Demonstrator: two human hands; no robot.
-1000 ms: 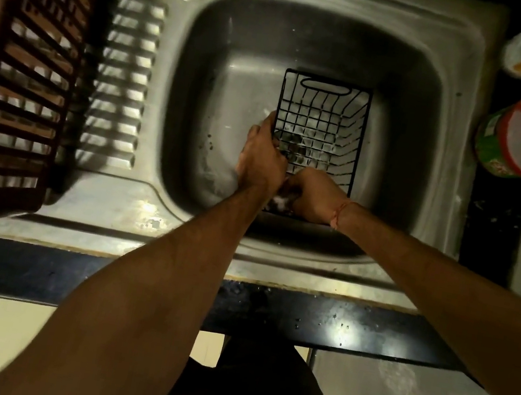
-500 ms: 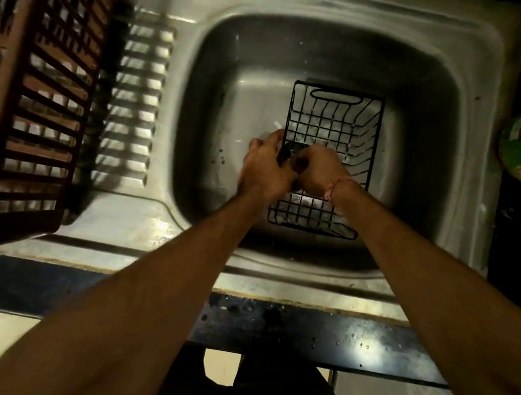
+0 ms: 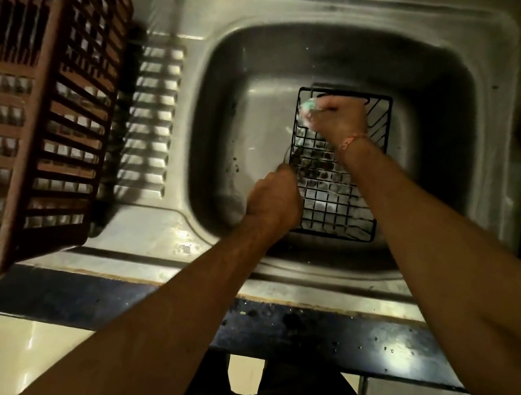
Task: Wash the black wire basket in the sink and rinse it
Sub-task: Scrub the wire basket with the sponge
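Right hand [image 3: 337, 117] moved to upright basket's [image 3: 336, 162] far end.

Sink [image 3: 337, 9] dull brushed steel; wire basket [image 3: 338, 204] black coated metal; crate [image 3: 34, 108] upper left brown plastic; counter edge [image 3: 364, 348] glossy black.

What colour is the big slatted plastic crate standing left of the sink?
Reddish brown; the slatted crate shows only in the head view.

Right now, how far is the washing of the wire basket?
Done: the black wire basket already sits in the sink. In hand: the left hand grips its near left edge while the right hand scrubs the far end with a pale green scrubber. Left: rinsing; no running water shows.
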